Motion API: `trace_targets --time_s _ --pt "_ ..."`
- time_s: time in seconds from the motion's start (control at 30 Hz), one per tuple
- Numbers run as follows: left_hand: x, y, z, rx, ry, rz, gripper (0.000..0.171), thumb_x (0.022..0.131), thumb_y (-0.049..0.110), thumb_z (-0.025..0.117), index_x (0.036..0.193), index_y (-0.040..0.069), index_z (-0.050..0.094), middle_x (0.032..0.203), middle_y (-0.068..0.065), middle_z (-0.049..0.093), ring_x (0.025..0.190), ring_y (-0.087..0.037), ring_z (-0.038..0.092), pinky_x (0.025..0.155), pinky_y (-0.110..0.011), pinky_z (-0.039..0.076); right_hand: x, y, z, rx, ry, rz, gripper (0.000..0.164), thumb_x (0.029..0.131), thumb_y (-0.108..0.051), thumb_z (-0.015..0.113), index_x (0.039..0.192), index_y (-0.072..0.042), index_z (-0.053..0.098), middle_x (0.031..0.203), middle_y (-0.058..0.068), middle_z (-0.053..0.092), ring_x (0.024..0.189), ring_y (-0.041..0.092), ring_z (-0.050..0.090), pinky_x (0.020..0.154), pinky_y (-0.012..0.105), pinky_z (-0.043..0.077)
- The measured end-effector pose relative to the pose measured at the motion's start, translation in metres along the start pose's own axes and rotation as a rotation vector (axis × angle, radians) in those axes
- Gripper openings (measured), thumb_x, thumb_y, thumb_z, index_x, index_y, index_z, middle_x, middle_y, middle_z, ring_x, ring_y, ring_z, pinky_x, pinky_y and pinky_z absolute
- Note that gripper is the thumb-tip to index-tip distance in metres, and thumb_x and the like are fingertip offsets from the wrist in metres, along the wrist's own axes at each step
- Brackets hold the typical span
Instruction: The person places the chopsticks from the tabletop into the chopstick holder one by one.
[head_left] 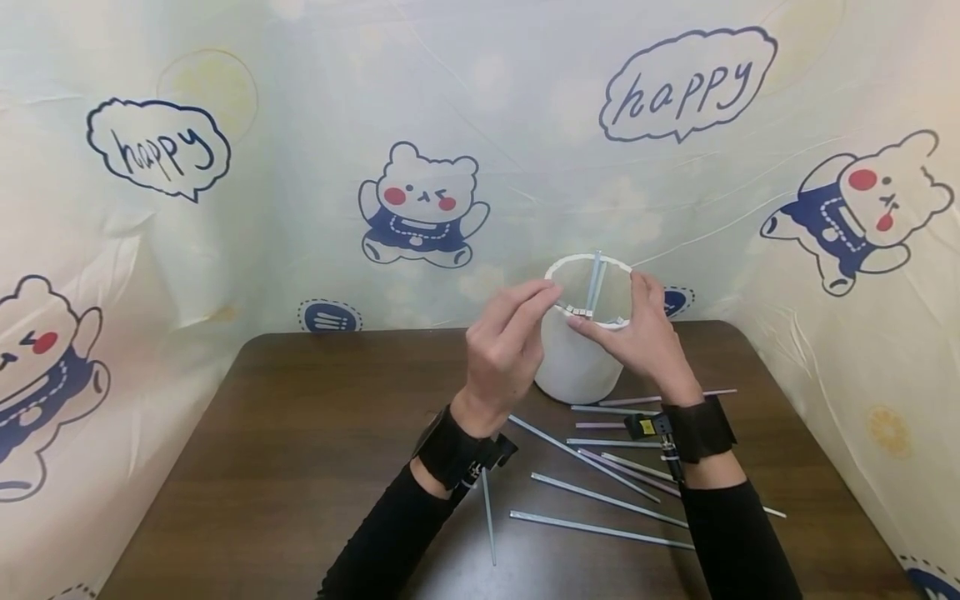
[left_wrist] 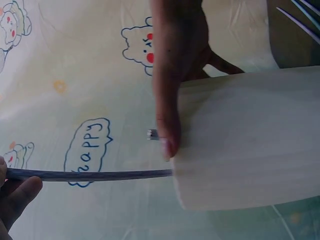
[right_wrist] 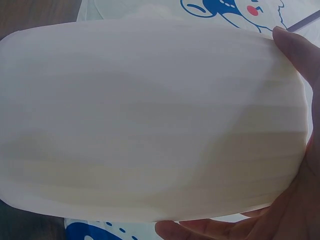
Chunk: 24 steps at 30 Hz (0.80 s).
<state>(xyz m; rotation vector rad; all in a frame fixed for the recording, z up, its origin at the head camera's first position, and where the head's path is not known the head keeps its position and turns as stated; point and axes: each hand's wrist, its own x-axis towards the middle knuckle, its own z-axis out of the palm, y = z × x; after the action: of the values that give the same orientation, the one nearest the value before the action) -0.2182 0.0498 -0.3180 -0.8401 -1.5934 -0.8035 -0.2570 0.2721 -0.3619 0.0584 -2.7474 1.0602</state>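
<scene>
My left hand [head_left: 504, 358] is raised at the left rim of a white cylindrical bin [head_left: 577, 362]. Between its thumb and finger it pinches one end of a thin grey-blue stick [left_wrist: 100, 176], whose other end passes behind the bin's rim in the left wrist view. My right hand [head_left: 652, 337] grips the bin at its rim from the right, the thumb on the near edge. Light blue sticks [head_left: 596, 279] stand inside the bin against its far wall, and several short stick ends show along the near rim by the right thumb.
Several loose blue and purple sticks [head_left: 600, 527] lie on the brown table [head_left: 315, 450], spread under and beside the right forearm. Another stick [head_left: 489, 517] lies by the left wrist. A printed curtain [head_left: 315, 217] hangs behind and at both sides.
</scene>
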Motion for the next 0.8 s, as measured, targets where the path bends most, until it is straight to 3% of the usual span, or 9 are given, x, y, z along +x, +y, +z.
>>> trace_targets --time_s 0.53,0.8 --pt "-0.027 -0.017 0.019 -0.037 -0.18 -0.084 0.017 0.096 0.002 0.067 0.111 0.003 0.074 0.104 -0.011 0.078 0.1 -0.021 0.075 0.096 -0.023 0.056 0.0 -0.001 -0.001 -0.013 -0.007 0.008 0.12 0.076 -0.077 0.071 0.164 -0.022 0.01 0.17 0.015 0.007 0.135 0.048 0.045 0.096 0.073 0.047" --pt "-0.037 -0.024 0.027 0.009 -0.267 -0.144 0.015 0.099 0.011 0.065 0.11 0.008 0.075 0.101 -0.004 0.079 0.096 -0.017 0.071 0.088 -0.023 0.058 0.001 0.0 0.0 -0.019 -0.004 0.009 0.122 0.076 -0.077 0.07 0.164 -0.02 0.009 0.17 0.015 0.007 0.136 0.05 0.043 0.097 0.073 0.046"
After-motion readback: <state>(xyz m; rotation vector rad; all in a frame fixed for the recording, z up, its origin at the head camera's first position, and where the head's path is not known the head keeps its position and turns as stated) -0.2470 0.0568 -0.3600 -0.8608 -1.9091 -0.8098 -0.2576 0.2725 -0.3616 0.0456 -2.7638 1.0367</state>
